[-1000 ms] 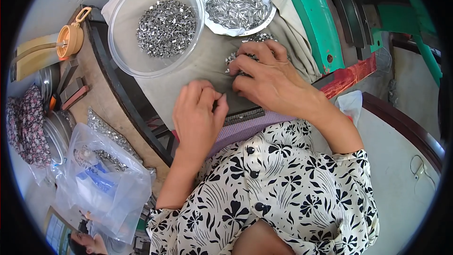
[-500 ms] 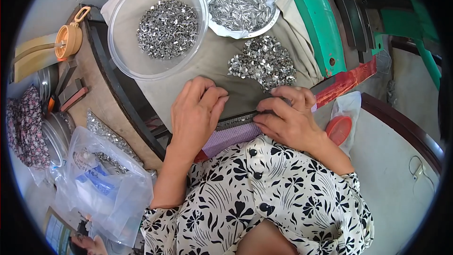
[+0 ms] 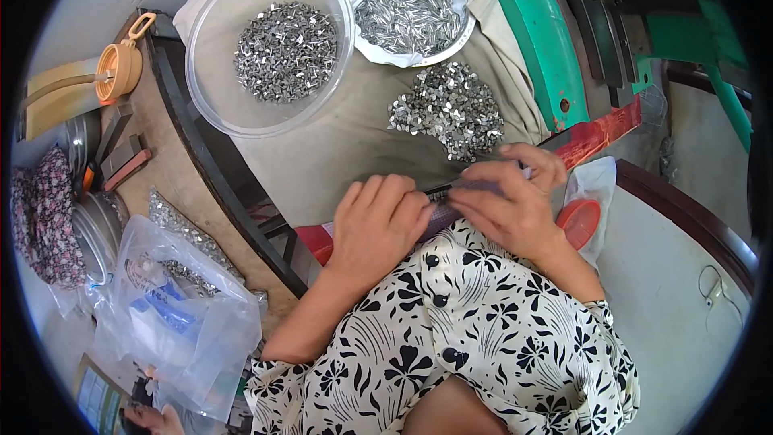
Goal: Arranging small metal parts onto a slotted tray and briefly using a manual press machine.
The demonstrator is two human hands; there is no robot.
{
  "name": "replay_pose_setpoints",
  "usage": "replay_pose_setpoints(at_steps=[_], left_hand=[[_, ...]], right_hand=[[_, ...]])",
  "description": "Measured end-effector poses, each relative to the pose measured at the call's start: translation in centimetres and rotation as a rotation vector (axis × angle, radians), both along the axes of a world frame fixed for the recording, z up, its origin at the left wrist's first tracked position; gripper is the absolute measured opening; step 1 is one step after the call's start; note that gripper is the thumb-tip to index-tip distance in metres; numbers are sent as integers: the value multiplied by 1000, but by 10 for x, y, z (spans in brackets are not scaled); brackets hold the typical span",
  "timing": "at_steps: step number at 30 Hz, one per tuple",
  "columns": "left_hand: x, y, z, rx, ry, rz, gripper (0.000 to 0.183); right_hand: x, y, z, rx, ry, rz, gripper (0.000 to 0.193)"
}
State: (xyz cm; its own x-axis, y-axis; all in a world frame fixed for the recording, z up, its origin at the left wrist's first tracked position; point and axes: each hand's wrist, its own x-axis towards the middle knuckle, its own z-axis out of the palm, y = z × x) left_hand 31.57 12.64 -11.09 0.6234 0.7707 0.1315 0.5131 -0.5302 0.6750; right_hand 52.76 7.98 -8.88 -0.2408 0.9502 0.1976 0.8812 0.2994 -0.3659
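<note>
My left hand (image 3: pixel 378 221) is closed, its fingers curled and fingertips at the near end of a dark, narrow strip (image 3: pixel 437 195); what it pinches is hidden. Across from it, my right hand (image 3: pixel 511 205) is curled over the strip's other end, slightly blurred, its fingertips together on something too small to make out. A purple checked cloth (image 3: pixel 439 219) shows beneath the strip, in front of my shirt. Just beyond my right hand lies a loose heap of small flat shiny metal pieces (image 3: pixel 451 109) on a grey-beige cloth (image 3: pixel 322 169).
A clear plastic bowl (image 3: pixel 213 80) of small metal parts stands far left, beside a lined metal bowl (image 3: pixel 469 28) of slender metal pieces. A green machine frame (image 3: pixel 539 40) borders the right. On the left are a clear bag (image 3: pixel 185 322) and an orange lid (image 3: pixel 118 72).
My left hand has moved right and toward me, closer to my right hand, covering more of the strip and purple cloth. My right hand has shifted slightly right, its fingers moving.
</note>
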Motion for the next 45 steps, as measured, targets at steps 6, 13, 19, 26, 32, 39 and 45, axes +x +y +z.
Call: replay_pose_setpoints(at_steps=[6,13,19,26,32,39,45], left_hand=[[6,-1,-4,17,47,-49,24],[-8,-5,5,-37,40,50,23],[-13,-8,3,-28,39,16,23],[-12,-7,2,-26,44,27,22],[-17,-8,2,-79,18,31,28],[-20,-11,1,-106,41,63,35],[-28,-8,7,24,136,-7,31]], right_hand=[[4,-7,-1,33,25,-86,18],[-4,-7,-5,8,40,1,25],[-18,0,-8,43,-7,98,20],[-26,1,-2,81,-215,162,11],[-10,-2,-2,35,-3,54,17],[-3,-10,-6,-88,-37,1,31],[10,-4,-10,9,-32,104,30]])
